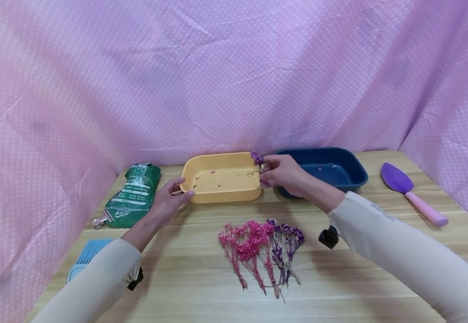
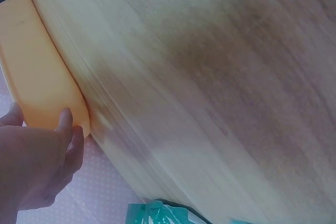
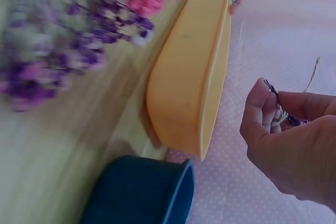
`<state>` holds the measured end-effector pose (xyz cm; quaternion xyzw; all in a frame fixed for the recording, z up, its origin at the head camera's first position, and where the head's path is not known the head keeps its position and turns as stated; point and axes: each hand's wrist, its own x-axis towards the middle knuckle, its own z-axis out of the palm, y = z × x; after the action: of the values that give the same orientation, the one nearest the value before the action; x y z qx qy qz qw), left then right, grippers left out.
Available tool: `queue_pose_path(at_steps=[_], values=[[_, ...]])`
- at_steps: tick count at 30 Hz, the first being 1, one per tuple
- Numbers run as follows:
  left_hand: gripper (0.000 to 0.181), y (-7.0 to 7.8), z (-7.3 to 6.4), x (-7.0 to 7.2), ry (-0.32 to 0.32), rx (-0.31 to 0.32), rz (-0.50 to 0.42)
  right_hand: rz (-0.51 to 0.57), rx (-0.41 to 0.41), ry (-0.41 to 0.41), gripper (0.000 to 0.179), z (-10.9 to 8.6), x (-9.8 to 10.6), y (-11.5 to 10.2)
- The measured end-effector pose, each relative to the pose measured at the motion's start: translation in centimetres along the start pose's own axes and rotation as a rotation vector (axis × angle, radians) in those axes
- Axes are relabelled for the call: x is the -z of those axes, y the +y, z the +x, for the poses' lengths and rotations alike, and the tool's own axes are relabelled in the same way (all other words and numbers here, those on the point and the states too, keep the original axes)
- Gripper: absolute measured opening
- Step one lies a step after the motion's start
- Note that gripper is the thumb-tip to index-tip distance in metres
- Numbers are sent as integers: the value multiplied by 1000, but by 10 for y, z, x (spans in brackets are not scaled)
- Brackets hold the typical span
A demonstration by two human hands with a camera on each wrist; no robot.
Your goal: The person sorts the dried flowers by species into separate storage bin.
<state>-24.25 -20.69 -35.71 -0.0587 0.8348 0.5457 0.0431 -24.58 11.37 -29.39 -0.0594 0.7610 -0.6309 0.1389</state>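
We judge the work in hand to be partway along, with one flower bunch out of its resting place. Our clock faces centre on the yellow tray (image 1: pixel 226 196), with twelve o'clock pointing to the curtain (image 1: pixel 226 80).

At five o'clock, nearer us on the surface (image 1: pixel 169 278), lie three pink bunches (image 1: pixel 254 240) and, at their three o'clock side, what look like two purple bunches (image 1: pixel 292 233); we take these as settled for now. One more purple sprig (image 1: pixel 257 158) is not set down: our right hand (image 1: pixel 284 172) pinches it between thumb and fingers at the tray's three o'clock end. We cannot tell whether it is over the rim or just beside it. Our left hand (image 1: pixel 169 197) grips the nine o'clock end of the yellow tray, thumb and fingers on its wall.

The yellow tray has no whole bunch in it, only loose bits (image 1: pixel 219 185); at three o'clock the blue tray (image 1: pixel 322 154) shows a purple bit too. Placing the held sprig seems to us what is left.

Neither hand touches the green bag (image 1: pixel 135 193) at nine o'clock or the purple spatula (image 1: pixel 399 179) far out at three.
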Motion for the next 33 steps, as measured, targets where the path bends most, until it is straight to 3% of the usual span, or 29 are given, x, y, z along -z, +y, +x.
queue_pose_path(at_steps=[9, 16, 20, 26, 33], values=[[66, 1, 2, -1, -3, 1, 0, -73, -63, 17, 51, 47, -24, -4], [65, 1, 3, -1, 4, 2, 5, -186, -13, 10, 45, 56, -31, -14], [67, -1, 1, -1, -1, 10, 1, -213, 11, 8, 42, 39, -25, -17], [69, -3, 2, 3, -9, 9, 34, -274, 46, 29, 35, -2, -12, -5], [68, -3, 3, 1, -7, 19, 31, -252, 1, 40, 40, -56, 10, 9]])
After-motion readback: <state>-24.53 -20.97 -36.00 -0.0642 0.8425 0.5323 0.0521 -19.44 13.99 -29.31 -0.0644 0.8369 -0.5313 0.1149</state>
